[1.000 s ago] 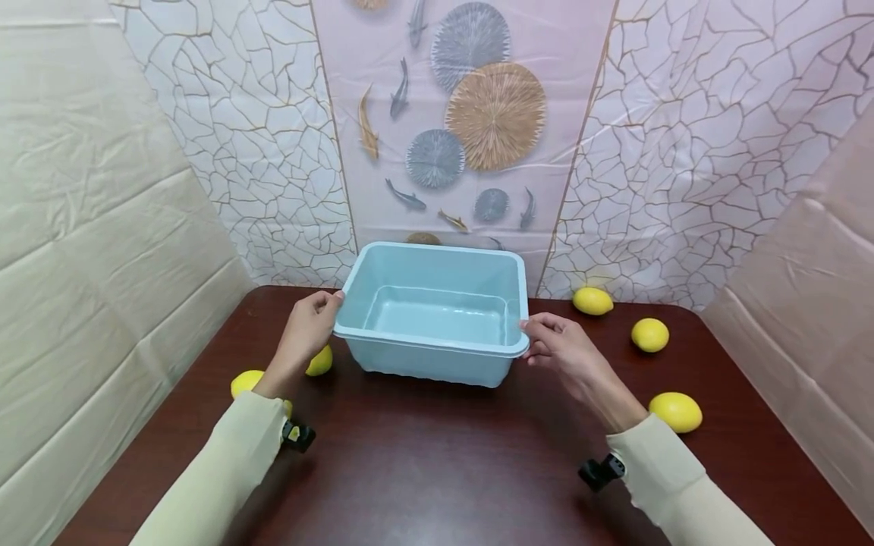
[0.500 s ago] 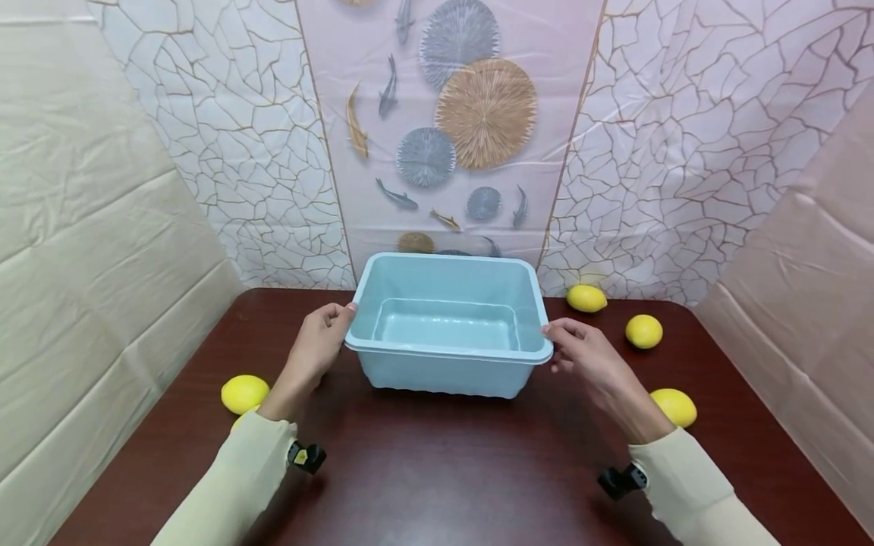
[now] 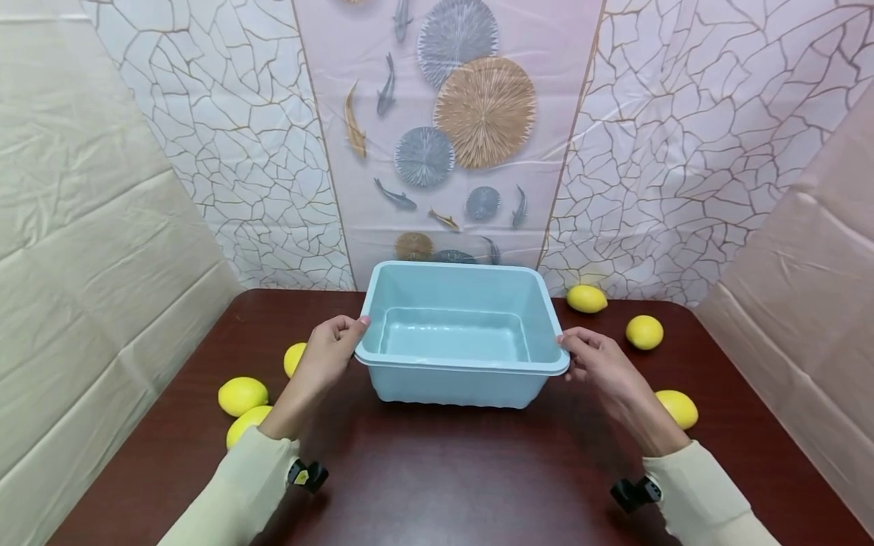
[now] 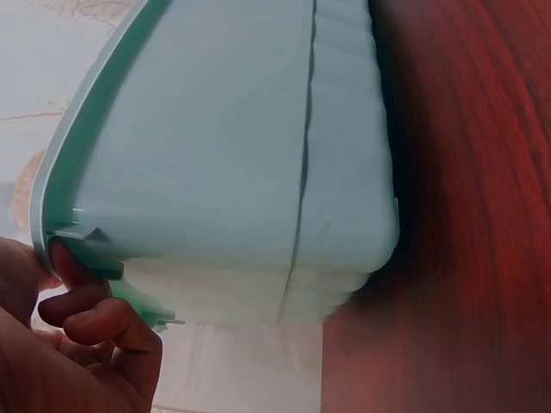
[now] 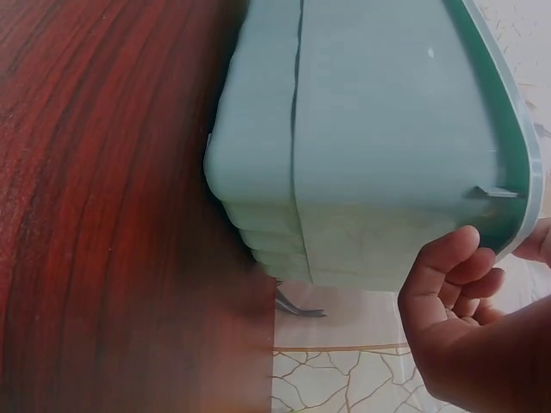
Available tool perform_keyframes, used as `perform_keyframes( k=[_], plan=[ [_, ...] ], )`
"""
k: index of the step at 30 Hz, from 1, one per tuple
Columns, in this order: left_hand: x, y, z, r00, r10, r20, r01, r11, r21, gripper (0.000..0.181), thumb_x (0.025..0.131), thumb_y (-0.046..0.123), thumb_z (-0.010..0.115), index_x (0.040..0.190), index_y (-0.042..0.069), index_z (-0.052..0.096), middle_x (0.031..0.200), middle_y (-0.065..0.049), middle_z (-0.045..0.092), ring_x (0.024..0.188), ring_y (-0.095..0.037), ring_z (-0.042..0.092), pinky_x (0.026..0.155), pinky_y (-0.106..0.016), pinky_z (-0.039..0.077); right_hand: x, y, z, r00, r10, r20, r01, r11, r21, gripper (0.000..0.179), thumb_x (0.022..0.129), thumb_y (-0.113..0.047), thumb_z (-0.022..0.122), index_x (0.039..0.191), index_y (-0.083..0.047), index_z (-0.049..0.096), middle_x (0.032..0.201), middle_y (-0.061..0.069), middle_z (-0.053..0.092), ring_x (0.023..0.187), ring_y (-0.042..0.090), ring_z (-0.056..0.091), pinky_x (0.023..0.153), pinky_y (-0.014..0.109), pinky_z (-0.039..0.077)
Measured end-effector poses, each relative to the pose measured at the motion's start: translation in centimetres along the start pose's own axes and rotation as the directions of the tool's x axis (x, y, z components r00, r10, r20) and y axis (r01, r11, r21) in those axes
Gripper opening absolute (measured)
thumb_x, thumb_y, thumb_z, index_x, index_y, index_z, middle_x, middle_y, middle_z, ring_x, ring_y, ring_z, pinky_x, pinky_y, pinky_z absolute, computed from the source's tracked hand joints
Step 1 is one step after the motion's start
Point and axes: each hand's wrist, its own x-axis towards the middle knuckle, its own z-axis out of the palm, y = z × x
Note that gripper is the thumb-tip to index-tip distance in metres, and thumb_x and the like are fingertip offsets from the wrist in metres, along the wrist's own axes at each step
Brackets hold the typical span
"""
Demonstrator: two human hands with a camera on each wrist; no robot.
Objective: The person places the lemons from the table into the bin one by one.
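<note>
A light blue plastic basin [image 3: 460, 387], rectangular with a wide rim, stands upright in the middle of the table with nothing inside. At its left rim, my left hand [image 3: 331, 353] pinches the edge, thumb on top and fingers curled beneath. My right hand [image 3: 604, 368] grips the opposite rim the same way. From the left wrist view, the curled fingers [image 4: 120, 331] show under the lip of the basin [image 4: 198, 146]. The right wrist view has the fingertips [image 5: 456, 245] tucked below the rim, beside the ribbed lower wall of the basin [image 5: 370, 129].
Lemons lie on the dark red table [image 3: 437, 470] at both sides. On the left are a lemon [image 3: 242, 396], another lemon [image 3: 247, 425] and one partly behind my left hand. To the right sit a back lemon [image 3: 586, 299], a middle lemon [image 3: 645, 332] and a front lemon [image 3: 677, 409].
Both hands have brought the basin nearer to me and a little to the right, keeping hold of its rim throughout. The head view has shifted slightly.
</note>
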Motion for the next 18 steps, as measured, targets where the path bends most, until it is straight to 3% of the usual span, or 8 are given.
perform_keyframes(
  k=[10, 18],
  plan=[
    [-0.1, -1.3, -0.1, 0.999, -0.036, -0.004, 0.036, 0.999, -0.026, 0.043, 0.109, 0.04, 0.057, 0.107, -0.003, 0.064, 0.064, -0.001, 0.051, 0.062, -0.017, 0.043, 0.055, -0.027, 0.035, 0.6, 0.4, 0.5, 1.0, -0.013, 0.018, 0.012, 1.0, 0.008, 0.034, 0.11, -0.031, 0.054, 0.124, 0.0, 0.057, 0.091, -0.002, 0.062, 0.081, 0.016, 0.058, 0.072, 0.03, 0.054],
    [0.2, -1.8, 0.1, 0.996, -0.079, 0.033, 0.083, 0.984, -0.154, 0.046, 0.107, 0.043, 0.06, 0.11, -0.002, 0.064, 0.072, 0.001, 0.057, 0.069, -0.019, 0.052, 0.064, -0.028, 0.046, 1.0, 0.7, 0.4, 1.0, 0.008, -0.017, -0.009, 0.999, -0.05, 0.053, 0.108, -0.049, 0.057, 0.128, 0.0, 0.06, 0.087, -0.002, 0.062, 0.079, 0.017, 0.059, 0.073, 0.03, 0.055]
  ],
)
